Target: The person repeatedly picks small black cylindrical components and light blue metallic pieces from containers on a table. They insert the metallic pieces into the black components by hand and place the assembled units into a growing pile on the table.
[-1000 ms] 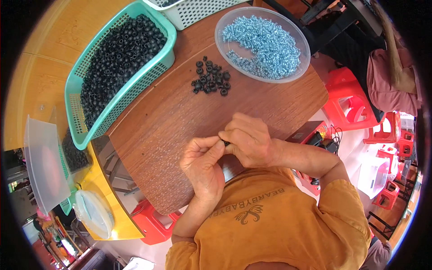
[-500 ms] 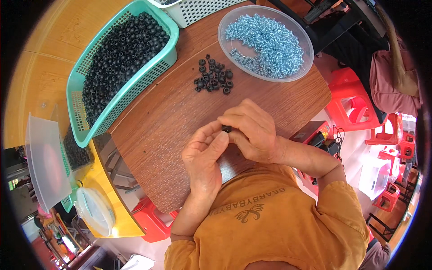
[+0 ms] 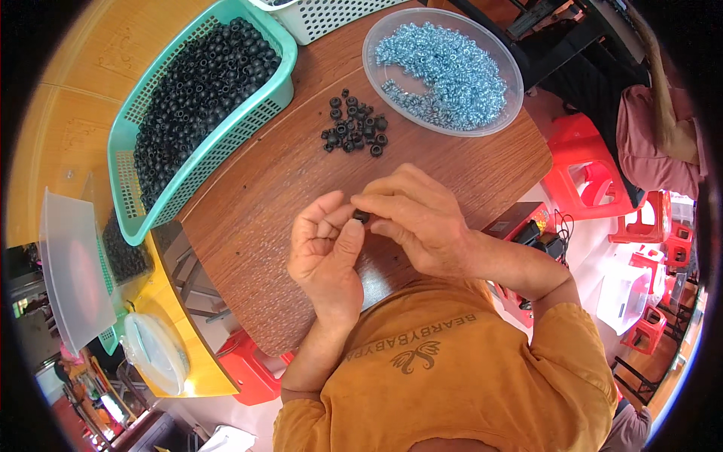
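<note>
A small black ring-shaped piece (image 3: 361,217) is at my fingertips, above the brown tabletop (image 3: 256,218). My left hand (image 3: 327,260) pinches it with the thumb at its near side; the other left fingers are curled loosely. My right hand (image 3: 422,222) closes on it from the right, index finger over its far side and thumb beside it. The fingers hide part of the piece. Beyond my hands lies a loose heap of similar black pieces (image 3: 354,128). At the far right of the table, a clear round tray (image 3: 392,75) holds many shiny light-blue small parts (image 3: 459,71).
At the far left stands a green perforated basket (image 3: 218,158) full of black pieces. A white basket (image 3: 331,21) is behind it. Left are a yellow table (image 3: 196,354) and a translucent lid (image 3: 75,271). Red stools (image 3: 584,166) and another person's sleeve (image 3: 655,139) are right.
Both hands have moved slightly left with the black piece. My left fingers have spread a little from it, while the thumb stays on it.
</note>
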Tool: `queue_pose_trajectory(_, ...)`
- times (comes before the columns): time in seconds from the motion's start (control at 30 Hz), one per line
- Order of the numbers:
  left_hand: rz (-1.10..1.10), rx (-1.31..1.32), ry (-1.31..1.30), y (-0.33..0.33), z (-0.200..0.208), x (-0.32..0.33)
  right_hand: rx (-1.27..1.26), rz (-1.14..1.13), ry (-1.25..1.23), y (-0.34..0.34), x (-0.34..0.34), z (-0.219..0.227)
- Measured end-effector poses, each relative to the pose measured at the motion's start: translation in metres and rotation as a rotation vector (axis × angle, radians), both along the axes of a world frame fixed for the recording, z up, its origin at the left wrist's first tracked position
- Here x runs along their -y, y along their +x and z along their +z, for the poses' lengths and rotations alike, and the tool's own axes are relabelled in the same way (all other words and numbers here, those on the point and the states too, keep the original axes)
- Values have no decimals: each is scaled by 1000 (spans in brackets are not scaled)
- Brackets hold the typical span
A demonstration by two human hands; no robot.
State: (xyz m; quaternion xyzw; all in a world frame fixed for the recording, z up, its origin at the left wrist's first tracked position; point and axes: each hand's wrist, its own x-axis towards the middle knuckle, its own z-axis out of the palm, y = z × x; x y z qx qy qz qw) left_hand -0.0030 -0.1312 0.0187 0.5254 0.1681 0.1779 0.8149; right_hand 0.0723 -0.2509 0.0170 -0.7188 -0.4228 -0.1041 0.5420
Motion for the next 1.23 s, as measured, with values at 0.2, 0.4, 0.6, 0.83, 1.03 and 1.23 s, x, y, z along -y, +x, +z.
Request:
queue_pose_trajectory(0.2, 1, 68, 364, -7, -3, 3, -59, 50, -22, 8, 4, 8)
queue_pose_trajectory(0.4, 54, 121, 651, -9, -8, 4, -136, 60, -49, 5, 3, 9)
queue_pose_trajectory(0.6, 89, 134, 656, -12, -8, 7, -182, 20, -58, -3, 0, 7)
queue_pose_trajectory(0.83, 23, 118, 385, -10, -6, 7, -187, 41, -18, -1, 0, 9)
queue_pose_trajectory(1.03, -59, 117, 351, -13, -2, 6, -509, 52, 21, -10, 2, 0)
queue_pose_trajectory(1.23, 9, 120, 764, -20, -14, 2, -561, 4, -29, -15, 0, 4)
